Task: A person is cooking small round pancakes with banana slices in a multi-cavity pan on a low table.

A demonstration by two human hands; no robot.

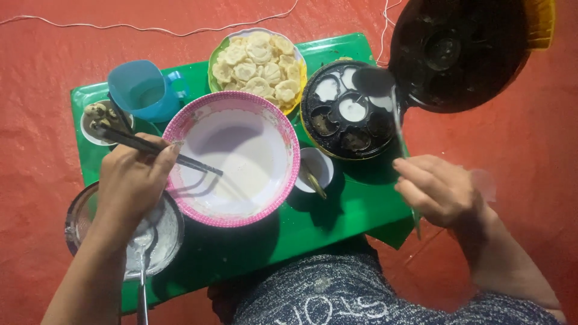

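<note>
Both hands grip tools — left hand [133,180] chopsticks [158,148] over the bowl [232,157], right hand [436,189] a thin stick [398,129] at the mould pan [349,111].

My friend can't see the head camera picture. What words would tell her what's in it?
Seen from above, a left hand holds dark chopsticks over a pink-rimmed bowl of white batter, while the right hand dips a thin stick into a round black mould pan. A plate of small cakes and a blue cup sit on the green table.
</note>
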